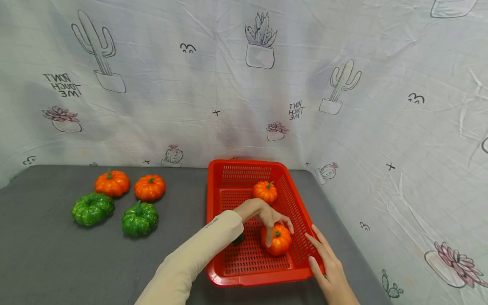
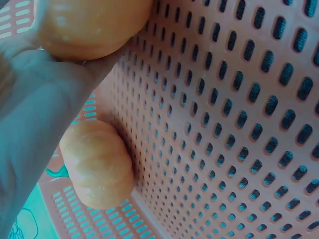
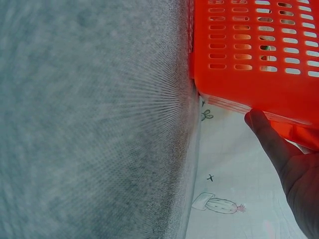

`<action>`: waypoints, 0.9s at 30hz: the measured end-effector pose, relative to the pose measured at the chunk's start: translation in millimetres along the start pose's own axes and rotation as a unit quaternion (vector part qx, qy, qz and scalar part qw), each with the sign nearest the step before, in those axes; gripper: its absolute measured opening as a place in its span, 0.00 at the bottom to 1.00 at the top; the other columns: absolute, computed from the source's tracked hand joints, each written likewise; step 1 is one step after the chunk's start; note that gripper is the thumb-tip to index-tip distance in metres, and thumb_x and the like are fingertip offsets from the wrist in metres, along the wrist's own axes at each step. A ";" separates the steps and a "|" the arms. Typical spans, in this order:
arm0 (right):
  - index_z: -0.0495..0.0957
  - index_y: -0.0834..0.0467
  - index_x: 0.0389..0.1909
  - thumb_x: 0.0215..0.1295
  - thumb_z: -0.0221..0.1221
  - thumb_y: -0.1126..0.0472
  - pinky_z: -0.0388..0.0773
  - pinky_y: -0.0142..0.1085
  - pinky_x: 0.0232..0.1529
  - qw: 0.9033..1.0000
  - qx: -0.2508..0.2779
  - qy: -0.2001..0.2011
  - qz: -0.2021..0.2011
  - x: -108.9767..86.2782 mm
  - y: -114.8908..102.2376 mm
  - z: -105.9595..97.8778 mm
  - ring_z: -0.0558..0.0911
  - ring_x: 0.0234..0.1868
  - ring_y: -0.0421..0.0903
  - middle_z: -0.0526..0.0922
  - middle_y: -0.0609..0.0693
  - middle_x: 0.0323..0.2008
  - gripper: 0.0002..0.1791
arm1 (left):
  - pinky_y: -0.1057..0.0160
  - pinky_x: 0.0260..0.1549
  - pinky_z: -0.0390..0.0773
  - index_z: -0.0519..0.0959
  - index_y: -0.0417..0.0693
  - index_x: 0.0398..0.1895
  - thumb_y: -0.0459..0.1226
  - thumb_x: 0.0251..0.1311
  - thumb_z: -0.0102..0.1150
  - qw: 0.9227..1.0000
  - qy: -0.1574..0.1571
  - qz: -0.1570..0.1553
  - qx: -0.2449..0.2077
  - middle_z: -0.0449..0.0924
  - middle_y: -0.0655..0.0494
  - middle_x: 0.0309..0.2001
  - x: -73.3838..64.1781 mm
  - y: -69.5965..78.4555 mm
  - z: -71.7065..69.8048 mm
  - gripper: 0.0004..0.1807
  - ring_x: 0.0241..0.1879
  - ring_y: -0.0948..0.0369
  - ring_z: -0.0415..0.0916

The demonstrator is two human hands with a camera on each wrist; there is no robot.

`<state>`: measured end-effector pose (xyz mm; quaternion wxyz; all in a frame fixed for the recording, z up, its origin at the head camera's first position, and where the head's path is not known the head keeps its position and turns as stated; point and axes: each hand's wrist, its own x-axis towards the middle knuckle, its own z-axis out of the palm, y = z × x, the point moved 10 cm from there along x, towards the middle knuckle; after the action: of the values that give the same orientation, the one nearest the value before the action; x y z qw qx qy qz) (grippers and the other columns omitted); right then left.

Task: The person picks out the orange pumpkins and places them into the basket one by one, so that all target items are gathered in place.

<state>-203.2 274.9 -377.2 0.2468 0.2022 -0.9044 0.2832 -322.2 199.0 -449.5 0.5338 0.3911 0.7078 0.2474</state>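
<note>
A red plastic basket (image 1: 228, 277) with slotted walls stands on the grey table. Inside it, toward the front right, my left hand (image 1: 263, 214) reaches down over an orange pumpkin (image 1: 280, 242), fingers and thumb curled round its sides. The left wrist view has this pumpkin (image 2: 94, 25) against the palm, cut off by the top edge. A second orange pumpkin (image 1: 264, 192) with a green stem lies farther back, beside the right wall. My right hand (image 1: 329, 269) touches the basket's front right corner with fairly straight fingers; the right wrist view shows a fingertip (image 3: 256, 117) at the wall.
On the left of the table (image 1: 45, 258) lie two orange pumpkins (image 1: 112, 184) (image 1: 150, 187) and two green pumpkins (image 1: 92, 209) (image 1: 140, 218). A pale curtain (image 1: 160, 84) with cactus drawings hangs behind the table and along its right side. A small black object (image 1: 238, 239) shows beside the left cuff.
</note>
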 end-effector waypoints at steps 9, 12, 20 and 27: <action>0.73 0.63 0.60 0.52 0.59 0.74 0.56 0.15 0.58 0.999 0.019 0.034 -0.031 -0.2 -3.4 -3.9 0.67 0.63 0.38 0.66 0.59 0.67 0.30 | 0.66 0.57 0.67 0.69 0.53 0.60 0.18 0.49 0.64 1.000 0.001 0.007 -0.012 0.62 0.63 0.59 -3.0 2.6 -2.5 0.36 0.61 0.67 0.59; 0.73 0.63 0.61 0.53 0.59 0.74 0.56 0.15 0.58 0.999 0.018 0.030 -0.023 -0.2 -2.6 -3.7 0.67 0.63 0.38 0.65 0.59 0.67 0.30 | 0.68 0.57 0.66 0.68 0.50 0.61 0.18 0.49 0.64 1.000 0.000 0.024 -0.007 0.64 0.63 0.60 -4.2 6.0 -3.7 0.36 0.62 0.67 0.59; 0.71 0.62 0.62 0.57 0.58 0.73 0.53 0.14 0.58 1.000 0.009 0.014 -0.011 -0.5 -2.9 -1.9 0.64 0.65 0.36 0.63 0.58 0.69 0.29 | 0.68 0.59 0.64 0.68 0.45 0.63 0.17 0.50 0.62 0.999 -0.001 0.035 -0.014 0.64 0.57 0.64 -6.6 6.9 -5.4 0.35 0.64 0.65 0.59; 0.72 0.63 0.61 0.53 0.59 0.74 0.54 0.16 0.59 0.999 0.016 0.034 -0.035 -1.0 -5.0 -3.2 0.65 0.65 0.36 0.65 0.60 0.67 0.30 | 0.69 0.58 0.64 0.68 0.45 0.64 0.17 0.50 0.62 0.999 0.008 0.042 -0.017 0.64 0.56 0.66 -8.1 7.2 -7.8 0.36 0.66 0.64 0.58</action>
<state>-198.8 273.3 -373.4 0.2838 0.2281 -0.8833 0.2953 -326.6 197.0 -437.1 0.5237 0.4098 0.6905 0.2846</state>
